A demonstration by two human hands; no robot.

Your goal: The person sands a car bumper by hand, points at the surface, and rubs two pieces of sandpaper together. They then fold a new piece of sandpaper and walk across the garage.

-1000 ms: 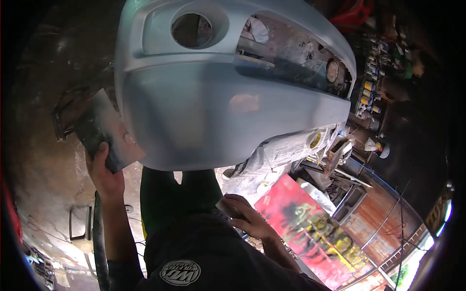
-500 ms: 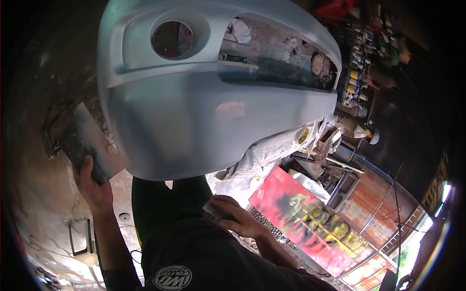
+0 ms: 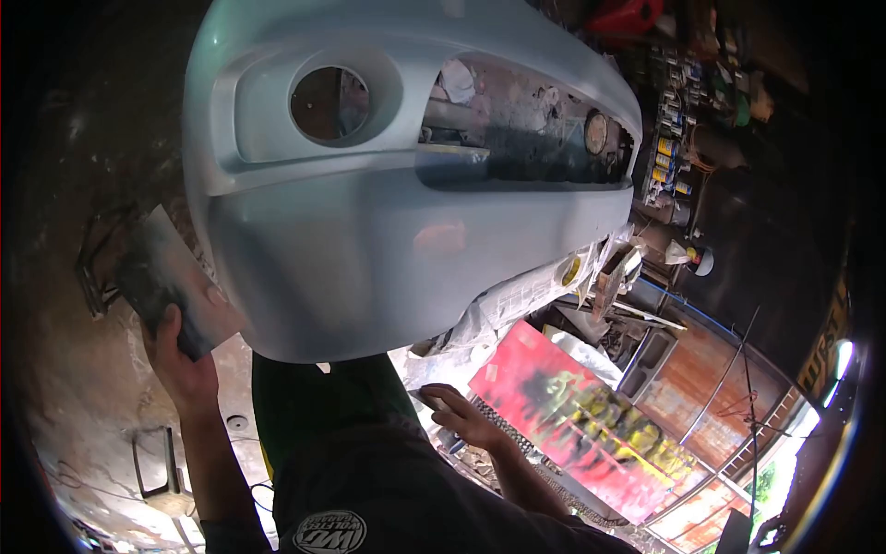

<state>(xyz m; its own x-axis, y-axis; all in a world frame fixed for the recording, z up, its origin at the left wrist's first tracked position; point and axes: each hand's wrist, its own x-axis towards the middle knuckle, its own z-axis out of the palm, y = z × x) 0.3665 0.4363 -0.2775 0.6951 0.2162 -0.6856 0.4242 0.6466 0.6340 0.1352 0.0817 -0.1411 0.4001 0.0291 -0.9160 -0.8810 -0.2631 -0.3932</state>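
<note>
- Left hand point(image 3: 186, 367) grips a flat sheet point(image 3: 178, 280) at the frame's left, thumb on its face.
- Right hand point(image 3: 467, 421), lower centre, holds a small grey piece point(image 3: 430, 402) (mostly hidden by fingers).
- Silver-grey bumper point(image 3: 314, 263) fills the upper centre.

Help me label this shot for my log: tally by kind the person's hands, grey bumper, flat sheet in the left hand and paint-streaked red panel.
Hands (left hand, right hand): 2
Grey bumper: 1
Flat sheet: 1
Red panel: 1
Total: 5
</note>
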